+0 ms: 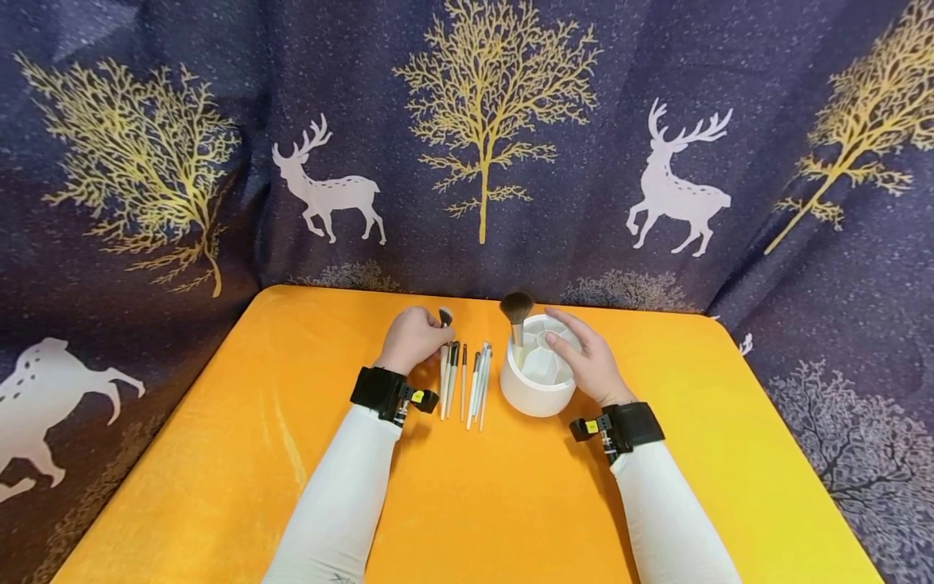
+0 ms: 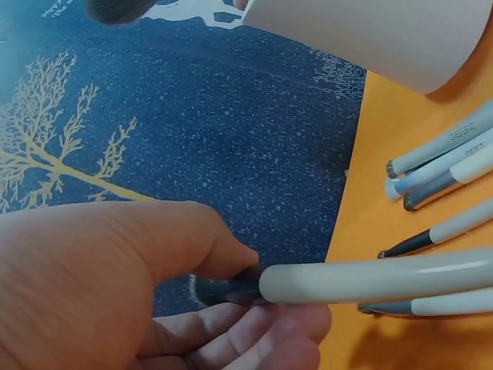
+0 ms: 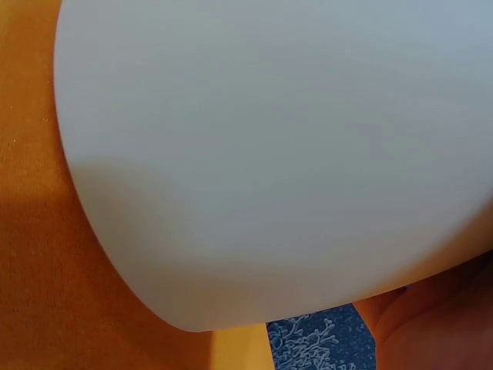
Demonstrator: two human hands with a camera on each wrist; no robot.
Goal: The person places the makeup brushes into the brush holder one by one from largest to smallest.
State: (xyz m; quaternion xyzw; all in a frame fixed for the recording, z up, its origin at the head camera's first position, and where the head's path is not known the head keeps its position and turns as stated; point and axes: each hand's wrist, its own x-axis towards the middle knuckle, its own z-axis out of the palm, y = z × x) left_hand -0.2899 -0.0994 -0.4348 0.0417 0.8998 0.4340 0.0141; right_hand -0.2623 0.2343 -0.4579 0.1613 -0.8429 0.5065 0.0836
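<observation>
My left hand (image 1: 411,339) pinches a makeup brush (image 2: 370,282) just below its dark bristles, thumb against fingers; its pale handle points toward the other brushes. Beside it on the table lie several thin makeup brushes (image 1: 477,388) with light handles, roughly side by side. My right hand (image 1: 593,361) grips the far right side of a white round brush holder (image 1: 536,399), thumb over the rim. Inside that holder, divided into compartments, a large fluffy brush (image 1: 517,307) stands upright on the left. The holder's wall (image 3: 269,154) fills most of the right wrist view.
Orange cloth (image 1: 481,503) covers the table. A dark blue curtain (image 1: 452,268) printed with deer and trees hangs right behind the table's back edge and along both sides.
</observation>
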